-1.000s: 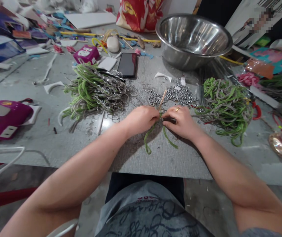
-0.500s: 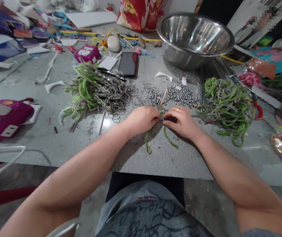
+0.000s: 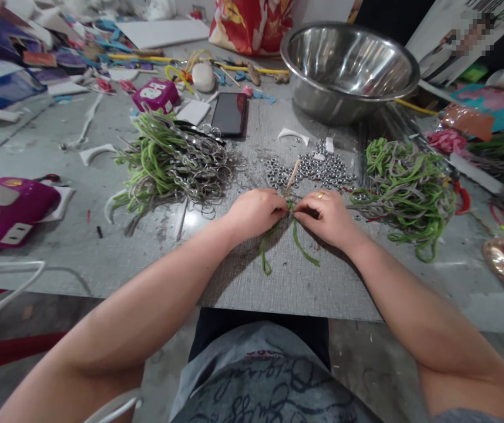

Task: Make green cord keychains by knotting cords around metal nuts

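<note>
Left hand (image 3: 258,211) closed, fingertips pinching green cord (image 3: 305,250); right hand (image 3: 326,214) opposite, thumb and forefinger pinched on it too. Cord sits between them above the table (image 3: 252,291), one loop and one end trailing nearward. Just beyond: tan stick (image 3: 293,176), loose metal beads (image 3: 328,169). Cord bundles (image 3: 410,182) either side; steel bowl (image 3: 344,106) farther back.

This appears to be a small craft workshop. Its worktop (image 3: 252,291) carries bundles of green and grey cord (image 3: 150,155), scattered metal beads (image 3: 329,172), white scraps (image 3: 92,154) and a large metal bowl (image 3: 322,106).
</note>
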### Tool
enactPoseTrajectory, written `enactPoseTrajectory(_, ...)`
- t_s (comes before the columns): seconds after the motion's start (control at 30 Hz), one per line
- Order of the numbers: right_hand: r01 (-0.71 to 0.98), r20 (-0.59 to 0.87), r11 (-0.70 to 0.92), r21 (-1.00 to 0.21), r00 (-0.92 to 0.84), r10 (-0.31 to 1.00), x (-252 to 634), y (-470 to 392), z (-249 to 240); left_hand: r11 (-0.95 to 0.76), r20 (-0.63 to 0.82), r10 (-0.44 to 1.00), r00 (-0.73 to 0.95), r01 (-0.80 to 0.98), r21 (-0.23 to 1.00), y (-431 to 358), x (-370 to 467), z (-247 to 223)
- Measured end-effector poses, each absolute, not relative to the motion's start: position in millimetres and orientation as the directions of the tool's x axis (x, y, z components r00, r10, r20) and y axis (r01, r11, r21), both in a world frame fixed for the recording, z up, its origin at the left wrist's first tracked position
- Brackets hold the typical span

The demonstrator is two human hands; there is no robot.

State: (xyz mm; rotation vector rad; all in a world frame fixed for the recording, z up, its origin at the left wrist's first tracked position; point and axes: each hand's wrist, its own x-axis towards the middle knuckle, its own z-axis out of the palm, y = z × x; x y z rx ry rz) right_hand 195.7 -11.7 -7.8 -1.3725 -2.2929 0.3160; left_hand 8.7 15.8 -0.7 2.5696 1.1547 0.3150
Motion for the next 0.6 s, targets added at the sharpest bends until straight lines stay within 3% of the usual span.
enactPoseTrajectory(0.33, 0.806, 0.298, 0.493, -0.327, -0.407, 0.864, 189.7, -15.5, -9.5, -0.608, 0.061, 0.772, 0.632, 0.707, 0.361, 14.2, 10.6, -0.7)
enactPoseTrajectory(0.6, 0.766, 0.277, 0.513, -0.387, -0.434, 0.857, 192.8, -14.5, -9.3, -0.605, 0.065, 0.774, 0.63, 0.705, 0.371, 13.8, 9.8, -0.4)
